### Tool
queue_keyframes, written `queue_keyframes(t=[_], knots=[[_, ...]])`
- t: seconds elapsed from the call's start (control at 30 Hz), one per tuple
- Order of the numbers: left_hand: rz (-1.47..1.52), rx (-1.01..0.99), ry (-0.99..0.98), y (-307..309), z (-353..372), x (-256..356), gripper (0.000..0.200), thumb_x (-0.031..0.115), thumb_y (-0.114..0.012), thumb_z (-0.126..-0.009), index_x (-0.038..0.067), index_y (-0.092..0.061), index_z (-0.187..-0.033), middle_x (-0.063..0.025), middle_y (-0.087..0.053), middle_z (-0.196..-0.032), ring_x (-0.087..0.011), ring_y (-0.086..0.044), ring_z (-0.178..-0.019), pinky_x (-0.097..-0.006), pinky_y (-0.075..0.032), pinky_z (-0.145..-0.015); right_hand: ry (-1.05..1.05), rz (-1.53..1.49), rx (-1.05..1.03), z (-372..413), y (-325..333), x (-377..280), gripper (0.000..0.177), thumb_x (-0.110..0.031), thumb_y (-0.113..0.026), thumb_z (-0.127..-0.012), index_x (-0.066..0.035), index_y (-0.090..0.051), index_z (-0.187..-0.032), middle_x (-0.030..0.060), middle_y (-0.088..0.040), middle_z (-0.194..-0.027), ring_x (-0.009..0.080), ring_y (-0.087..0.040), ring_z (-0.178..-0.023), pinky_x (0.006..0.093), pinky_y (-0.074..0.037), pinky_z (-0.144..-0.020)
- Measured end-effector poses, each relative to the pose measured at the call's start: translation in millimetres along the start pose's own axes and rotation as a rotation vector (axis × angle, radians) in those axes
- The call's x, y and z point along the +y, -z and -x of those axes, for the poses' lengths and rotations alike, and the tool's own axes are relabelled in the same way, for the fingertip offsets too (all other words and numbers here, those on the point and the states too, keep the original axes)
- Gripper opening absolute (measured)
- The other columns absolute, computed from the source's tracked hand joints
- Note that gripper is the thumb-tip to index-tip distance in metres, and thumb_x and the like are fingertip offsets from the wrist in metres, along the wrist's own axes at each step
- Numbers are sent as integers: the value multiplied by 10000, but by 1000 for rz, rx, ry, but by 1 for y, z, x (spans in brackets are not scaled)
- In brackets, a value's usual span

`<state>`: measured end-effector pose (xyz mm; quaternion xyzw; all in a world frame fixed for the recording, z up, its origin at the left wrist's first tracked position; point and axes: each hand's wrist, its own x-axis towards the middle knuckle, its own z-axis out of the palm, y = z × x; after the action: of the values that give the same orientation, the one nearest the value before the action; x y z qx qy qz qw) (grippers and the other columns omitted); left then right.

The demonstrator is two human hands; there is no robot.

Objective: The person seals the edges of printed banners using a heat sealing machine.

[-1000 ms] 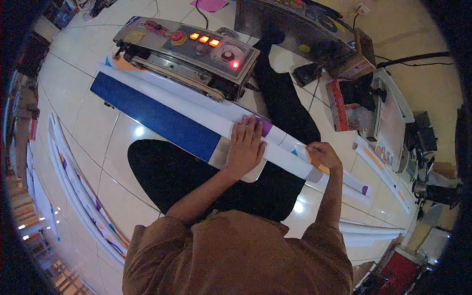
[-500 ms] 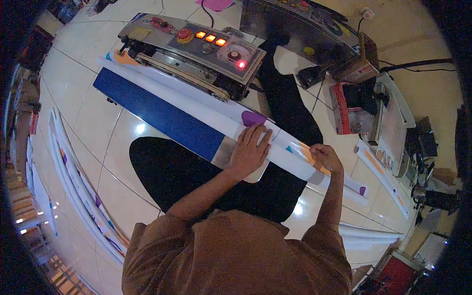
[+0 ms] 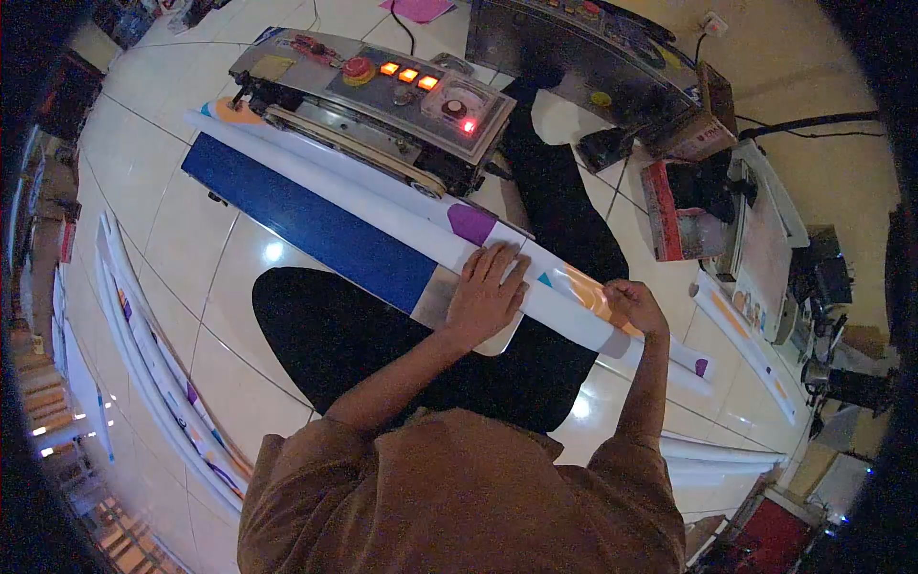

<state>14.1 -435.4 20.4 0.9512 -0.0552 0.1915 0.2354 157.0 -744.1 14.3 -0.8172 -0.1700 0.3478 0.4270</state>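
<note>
A long white printed plastic sheet, folded lengthwise, runs diagonally along the band sealing machine, its far edge in line with the belt. Purple, teal and orange patches show on it. My left hand lies flat on the sheet, fingers spread and palm down, above the metal end of the blue conveyor bed. Further right, my right hand pinches the sheet's far edge beside an orange patch. Three orange switches and a red light glow on the machine's panel.
More white printed sheets lie on the tiled floor at left, with another roll at right. A second machine stands behind. Right of it are a cardboard box and a red-edged box. My legs flank the conveyor bed.
The sheet has slid left along the machine; its purple and teal patches now sit further left. Both hands have stayed in nearly the same place.
</note>
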Motion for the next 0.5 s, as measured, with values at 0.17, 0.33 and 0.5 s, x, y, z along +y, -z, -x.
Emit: queue_keyframes(t=[0.17,0.33,0.5], knots=[[-50,-32,0,1,-3,0,522,301,-537,-911,20,-457,-1343,-165,-378,-1443,-337,-323,-1347,-512,-232,-1117,-96,-27,36,13,-5,-30,221,-222,-637,-923,-15,-655,-999,26,-648,-859,102,-580,-790,277,-496,-728],[-65,-73,75,1,-3,2,609,340,-522,-912,-6,-393,-1396,-201,-328,-1476,-399,-236,-1391,-573,-174,-1115,-106,-107,65,30,-7,-30,248,-213,-704,-873,-28,-649,-1029,60,-661,-895,100,-600,-800,273,-509,-715],[-117,-102,61,-1,-3,0,651,341,-532,-900,-55,-372,-1391,-250,-310,-1471,-420,-231,-1394,-587,-159,-1116,-39,-5,230,28,-21,-34,276,-231,-740,-837,-20,-671,-1003,51,-677,-882,117,-619,-796,278,-517,-712]])
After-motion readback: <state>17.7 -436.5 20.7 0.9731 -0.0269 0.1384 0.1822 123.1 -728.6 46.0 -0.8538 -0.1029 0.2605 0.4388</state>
